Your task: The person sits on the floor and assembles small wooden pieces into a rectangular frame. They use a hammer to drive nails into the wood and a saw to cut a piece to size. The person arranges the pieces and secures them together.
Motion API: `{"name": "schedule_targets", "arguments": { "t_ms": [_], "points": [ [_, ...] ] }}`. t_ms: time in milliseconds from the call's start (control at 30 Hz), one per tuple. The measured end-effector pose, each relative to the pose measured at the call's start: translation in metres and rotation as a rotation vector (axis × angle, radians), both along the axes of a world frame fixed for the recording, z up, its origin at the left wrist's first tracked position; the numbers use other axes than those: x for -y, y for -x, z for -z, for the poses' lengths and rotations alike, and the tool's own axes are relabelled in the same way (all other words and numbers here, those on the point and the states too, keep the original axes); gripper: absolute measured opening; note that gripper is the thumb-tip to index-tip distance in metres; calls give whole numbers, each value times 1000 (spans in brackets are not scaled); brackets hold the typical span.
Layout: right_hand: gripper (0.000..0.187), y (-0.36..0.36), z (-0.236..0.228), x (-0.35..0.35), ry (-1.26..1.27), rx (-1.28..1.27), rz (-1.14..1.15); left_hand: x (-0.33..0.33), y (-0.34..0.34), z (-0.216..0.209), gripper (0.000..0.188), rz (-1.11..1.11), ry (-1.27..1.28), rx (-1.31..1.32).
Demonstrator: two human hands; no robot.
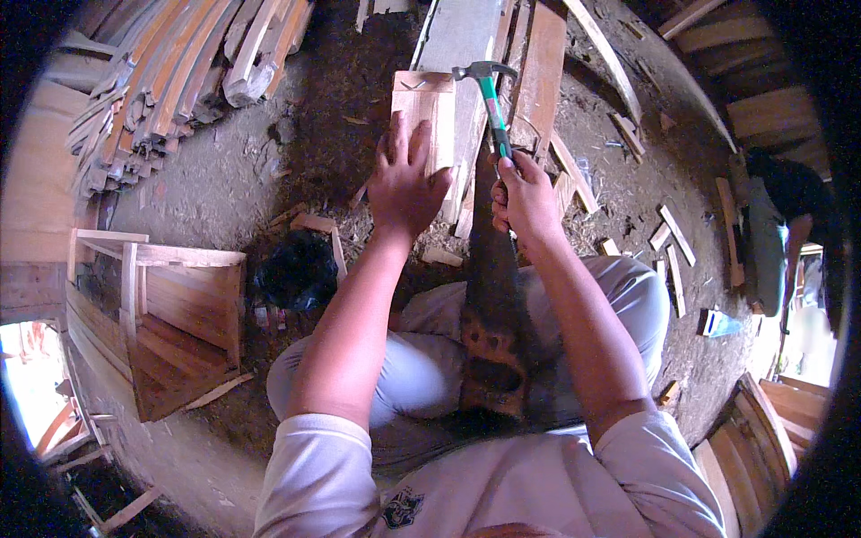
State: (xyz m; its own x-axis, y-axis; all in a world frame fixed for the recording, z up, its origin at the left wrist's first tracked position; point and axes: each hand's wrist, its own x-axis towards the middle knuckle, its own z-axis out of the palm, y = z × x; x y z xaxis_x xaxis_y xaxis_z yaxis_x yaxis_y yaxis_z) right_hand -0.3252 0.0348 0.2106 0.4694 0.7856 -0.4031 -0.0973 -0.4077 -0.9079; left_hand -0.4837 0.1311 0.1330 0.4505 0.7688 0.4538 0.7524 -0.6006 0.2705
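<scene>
My left hand [404, 193] lies flat with spread fingers on a short, pale wooden piece [439, 121], its thumb at the right edge. Thin dark slivers that look like nails show near the far end of that piece, too small to be sure. My right hand [529, 202] is closed round the grip of a claw hammer [491, 99] with a green and black handle. The hammer's metal head is just right of the piece's far end; whether they touch I cannot tell. Below my hands, a handsaw [491, 269] lies between my legs, its wooden handle toward me.
Long planks [538, 81] run away beyond my hands. Stacked timber strips [170, 90] fill the far left. A slatted wooden frame [184, 260] and a black plastic bag [296, 269] stand left. Offcuts [677, 235] and a blue-white packet [719, 324] lie right. Another person [794, 206] is at the right edge.
</scene>
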Motion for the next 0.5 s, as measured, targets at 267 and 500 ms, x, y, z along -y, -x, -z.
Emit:
{"name": "schedule_targets", "arguments": {
  "t_ms": [267, 500],
  "points": [
    [24, -12, 45, -3, -158, 380, 13, -3, 0, 4, 80, -8, -59, -16],
    [24, 21, 36, -4, -210, 702, 93, 0, 6, -2, 85, 9, 57, -18]
  ]
}}
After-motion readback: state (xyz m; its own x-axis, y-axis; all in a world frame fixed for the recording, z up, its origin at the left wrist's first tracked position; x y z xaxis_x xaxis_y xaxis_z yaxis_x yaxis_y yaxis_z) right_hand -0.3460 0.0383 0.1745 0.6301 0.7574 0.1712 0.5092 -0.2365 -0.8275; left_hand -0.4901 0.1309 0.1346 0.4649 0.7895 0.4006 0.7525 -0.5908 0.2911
